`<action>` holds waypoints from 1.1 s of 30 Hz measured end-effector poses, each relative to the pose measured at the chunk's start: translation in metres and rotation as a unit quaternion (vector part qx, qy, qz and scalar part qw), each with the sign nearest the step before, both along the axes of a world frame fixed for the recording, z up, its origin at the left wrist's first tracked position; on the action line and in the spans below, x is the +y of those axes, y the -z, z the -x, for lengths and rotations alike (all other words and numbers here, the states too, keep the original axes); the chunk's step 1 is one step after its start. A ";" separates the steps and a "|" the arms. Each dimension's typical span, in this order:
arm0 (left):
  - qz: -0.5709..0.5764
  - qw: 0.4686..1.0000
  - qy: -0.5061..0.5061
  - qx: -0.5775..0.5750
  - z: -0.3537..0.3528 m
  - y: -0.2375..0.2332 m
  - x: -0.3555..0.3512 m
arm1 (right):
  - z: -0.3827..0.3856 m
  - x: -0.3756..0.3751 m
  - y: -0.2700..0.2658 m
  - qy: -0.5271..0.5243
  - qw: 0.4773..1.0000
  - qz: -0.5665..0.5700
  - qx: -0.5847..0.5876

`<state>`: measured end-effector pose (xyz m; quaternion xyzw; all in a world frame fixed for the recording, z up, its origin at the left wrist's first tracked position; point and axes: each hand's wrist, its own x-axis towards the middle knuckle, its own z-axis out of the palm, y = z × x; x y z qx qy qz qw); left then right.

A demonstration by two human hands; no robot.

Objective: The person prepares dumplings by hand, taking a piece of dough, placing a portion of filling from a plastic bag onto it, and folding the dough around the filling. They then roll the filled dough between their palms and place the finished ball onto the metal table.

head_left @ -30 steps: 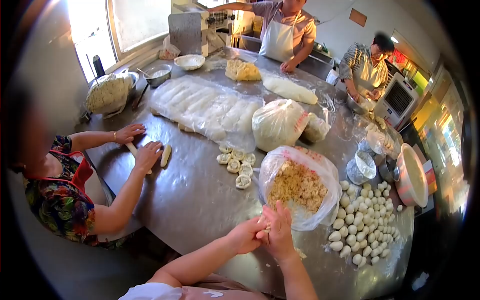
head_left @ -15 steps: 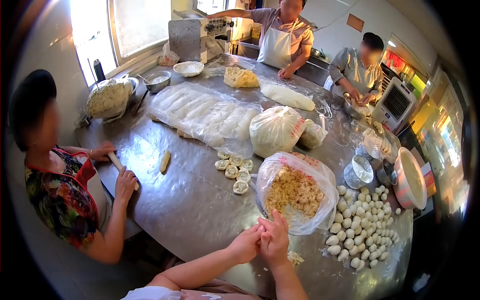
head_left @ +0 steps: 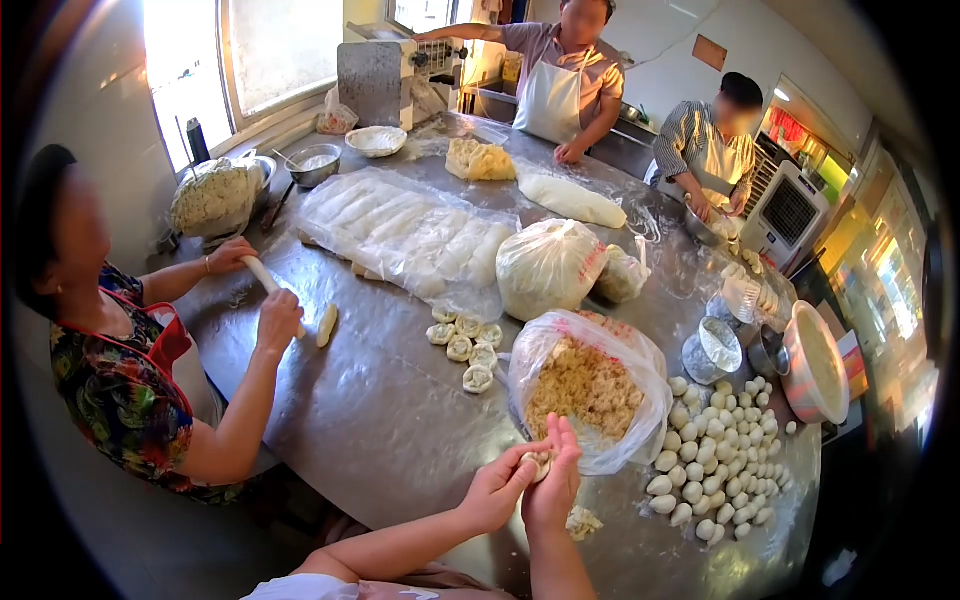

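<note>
A small pale piece of dough (head_left: 537,464) is held between my two hands at the near side of the metal table. My left hand (head_left: 498,488) has its fingers and thumb closed on the dough from the left. Against its other side presses my right hand (head_left: 550,490), fingers pointing up. Just beyond them lies an open plastic bag of crumbly yellowish filling (head_left: 583,385). Several shaped dough pieces (head_left: 460,348) sit to the left of the bag. Many small dough balls (head_left: 715,455) spread over the table on the right. Below my right hand are dough scraps (head_left: 582,522).
On the left a person's hands roll a dough strip (head_left: 262,275). Plastic covers long dough pieces (head_left: 405,235) mid-table, near a tied bag (head_left: 548,268). Two more people stand at the far side. A metal container (head_left: 712,350) and large basin (head_left: 815,362) stand right.
My hands have parted slightly, and the dough between them now shows. The person on the left has moved the rolling dough strip farther over the table.
</note>
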<state>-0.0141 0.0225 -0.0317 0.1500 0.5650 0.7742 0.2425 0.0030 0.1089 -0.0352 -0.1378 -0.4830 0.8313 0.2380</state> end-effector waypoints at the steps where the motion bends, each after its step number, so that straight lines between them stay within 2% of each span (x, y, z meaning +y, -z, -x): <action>1: 0.026 0.997 -0.017 0.072 0.002 0.000 -0.002 | -0.001 -0.005 -0.005 -0.015 0.999 0.040 0.014; 2: 0.053 0.988 -0.034 0.144 0.004 0.000 -0.005 | -0.003 -0.009 -0.008 -0.043 0.998 0.054 0.003; 5: 0.123 0.938 -0.091 0.310 0.005 0.000 -0.007 | -0.011 -0.009 -0.012 -0.098 0.993 -0.064 -0.002; 6: 0.143 0.917 -0.111 0.356 0.004 0.000 -0.007 | -0.008 -0.011 -0.007 -0.054 0.993 -0.100 0.030; 9: 0.175 0.851 -0.040 0.494 0.019 -0.003 -0.016 | -0.017 -0.003 -0.007 -0.113 0.991 -0.044 -0.060; 10: 0.152 0.882 -0.039 0.445 0.015 -0.003 -0.015 | -0.014 -0.007 -0.011 -0.053 0.993 -0.052 -0.089; 13: 0.091 0.954 -0.023 0.285 0.008 -0.002 -0.013 | -0.021 0.008 -0.018 -0.044 0.948 -0.270 -0.162; 15: 0.061 0.985 0.008 0.160 0.011 0.000 -0.015 | -0.020 0.008 -0.003 -0.002 0.926 -0.350 -0.145; 16: -0.017 0.986 0.023 0.163 0.012 0.031 -0.009 | -0.020 0.003 -0.009 0.007 0.914 -0.375 -0.153; 18: -0.041 0.989 0.079 0.117 0.010 0.024 -0.009 | -0.020 -0.005 -0.026 -0.003 0.877 -0.463 -0.131; 21: -0.033 0.986 0.157 0.056 0.007 0.015 -0.015 | -0.017 0.010 -0.007 0.080 0.781 -0.613 -0.092; 22: -0.025 0.983 0.173 0.054 0.003 0.018 -0.017 | -0.016 0.015 -0.006 0.036 0.846 -0.524 -0.094; 24: 0.019 0.979 0.179 0.092 -0.004 0.017 -0.017 | -0.016 0.024 0.012 -0.018 0.867 -0.482 -0.123; 25: 0.071 0.964 0.177 0.187 -0.007 0.009 -0.018 | -0.015 0.026 0.016 -0.044 0.876 -0.461 -0.136; 27: 0.170 0.898 0.166 0.370 -0.009 -0.006 -0.019 | -0.016 0.027 0.012 -0.059 0.856 -0.492 -0.145; 29: 0.162 0.910 0.217 0.314 -0.013 -0.008 -0.019 | -0.013 0.036 0.016 -0.074 0.845 -0.502 -0.168; 30: 0.168 0.911 0.227 0.301 -0.015 -0.006 -0.018 | -0.009 0.044 0.031 -0.072 0.877 -0.445 -0.164; 31: 0.174 0.912 0.237 0.287 -0.018 -0.005 -0.017 | -0.012 0.044 0.035 -0.069 0.874 -0.453 -0.160; 32: 0.158 0.920 0.205 0.295 -0.021 -0.004 -0.017 | -0.013 0.044 0.038 -0.065 0.871 -0.462 -0.154; 33: 0.189 0.912 0.208 0.299 -0.019 -0.002 -0.016 | -0.011 0.042 0.039 -0.060 0.868 -0.471 -0.147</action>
